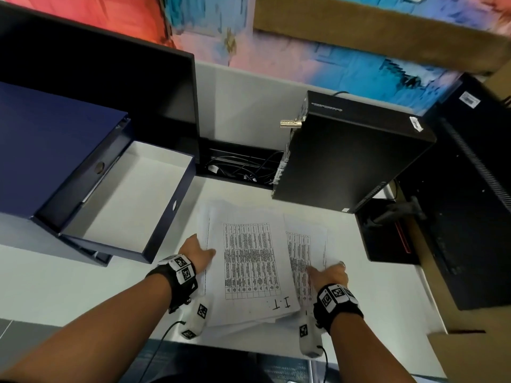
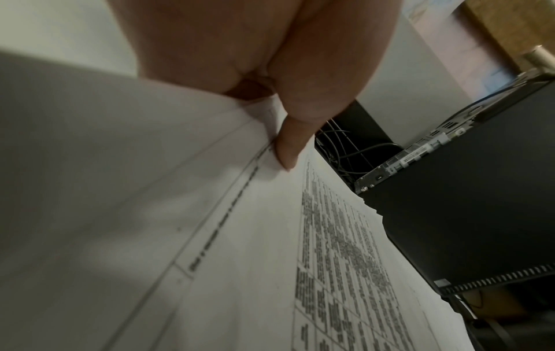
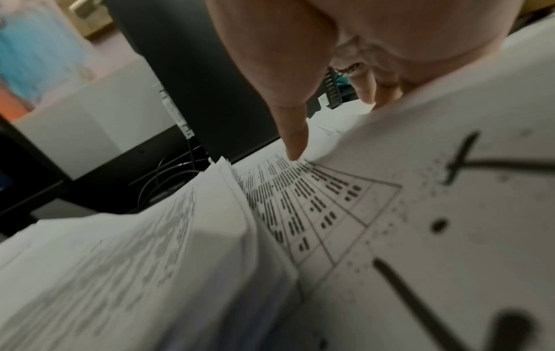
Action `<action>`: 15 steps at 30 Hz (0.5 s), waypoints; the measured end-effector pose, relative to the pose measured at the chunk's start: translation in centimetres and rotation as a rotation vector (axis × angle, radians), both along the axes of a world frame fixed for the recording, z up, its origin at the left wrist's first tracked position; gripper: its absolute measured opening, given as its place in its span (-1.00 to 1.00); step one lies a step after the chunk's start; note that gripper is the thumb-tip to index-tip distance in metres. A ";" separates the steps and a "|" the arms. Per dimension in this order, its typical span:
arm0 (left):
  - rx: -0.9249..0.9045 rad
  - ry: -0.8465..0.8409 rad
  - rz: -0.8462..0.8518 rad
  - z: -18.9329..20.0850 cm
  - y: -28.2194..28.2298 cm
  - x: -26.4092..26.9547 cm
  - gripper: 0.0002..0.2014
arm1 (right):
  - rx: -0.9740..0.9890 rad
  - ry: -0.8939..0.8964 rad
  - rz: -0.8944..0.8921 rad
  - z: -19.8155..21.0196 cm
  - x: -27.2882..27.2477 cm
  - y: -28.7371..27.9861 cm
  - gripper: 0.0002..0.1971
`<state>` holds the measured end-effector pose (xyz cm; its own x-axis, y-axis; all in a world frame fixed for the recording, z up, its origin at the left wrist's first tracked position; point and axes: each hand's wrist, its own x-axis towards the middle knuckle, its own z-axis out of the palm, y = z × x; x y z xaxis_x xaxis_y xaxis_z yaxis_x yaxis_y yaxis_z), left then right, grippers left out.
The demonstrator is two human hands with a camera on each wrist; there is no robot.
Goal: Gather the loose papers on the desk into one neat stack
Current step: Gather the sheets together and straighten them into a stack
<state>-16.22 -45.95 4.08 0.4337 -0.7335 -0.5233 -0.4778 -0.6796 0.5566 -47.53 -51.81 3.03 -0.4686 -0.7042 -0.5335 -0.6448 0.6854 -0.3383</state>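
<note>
A: From the head view, where do the papers lie?

B: The loose white printed papers [image 1: 250,261] lie in a rough pile on the white tabletop [image 1: 83,294], near its front edge. The top sheet carries a dense table and the handwritten letters "I.T." A second batch juts out to the right, askew. The left hand [image 1: 197,254] holds the pile's left edge, thumb lying on top. The right hand [image 1: 330,273] is at the right-hand batch, thumb laid across the print.

A: What else is on the tabletop?

B: An open dark-blue cardboard box file [image 1: 116,200] with a white inside sits to the left. A black desktop computer case [image 1: 351,158] lies behind the papers, with a black monitor [image 1: 96,87] at the far left.

A: And the left wrist view?

B: The left hand [image 2: 270,59] pinches the paper edge: the thumb presses on top, with the fingers curled beneath the sheets. The papers [image 2: 300,261] spread away below, and the computer case [image 2: 465,201] stands to the right.

A: The right wrist view?

B: The right hand [image 3: 345,47] has its thumb tip pressed on the printed table, while its other fingers reach round the raised far edge of the sheet, so it grips the papers [image 3: 330,213]. The sheet marked "I.T." curves upward on the right; a thicker bundle lies to the left, its edges fanned. The view is somewhat blurred.
</note>
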 end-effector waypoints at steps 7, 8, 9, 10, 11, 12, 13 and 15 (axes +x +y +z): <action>0.001 0.005 0.004 -0.4 0.1 0.0 -0.49 | 0.027 -0.118 -0.052 0.1 -0.4 0.2 -0.12; 0.001 0.010 0.008 -0.4 0.1 0.0 -0.48 | 0.002 -0.119 -0.034 -0.1 -0.4 0.4 -0.18; -0.003 0.012 0.008 -0.6 0.1 0.1 -0.48 | -0.012 -0.116 -0.020 -0.2 -0.3 0.5 -0.26; -0.005 0.012 0.008 -0.6 0.1 0.2 -0.48 | -0.024 -0.117 -0.005 -0.2 -0.3 0.6 -0.32; -0.006 0.013 0.008 -0.6 0.1 0.2 -0.49 | -0.016 -0.111 0.003 -0.1 -0.2 0.7 -0.36; -0.003 0.013 0.012 -0.6 0.1 0.3 -0.49 | -0.017 -0.104 0.015 0.2 -0.2 0.6 -0.40; -0.007 0.012 0.014 -0.6 0.2 0.3 -0.49 | -0.025 -0.094 0.029 0.6 -0.2 0.4 -0.44; -0.008 0.007 0.018 -0.5 0.2 0.4 -0.47 | -0.066 -0.091 0.028 2.0 -0.4 0.2 -0.49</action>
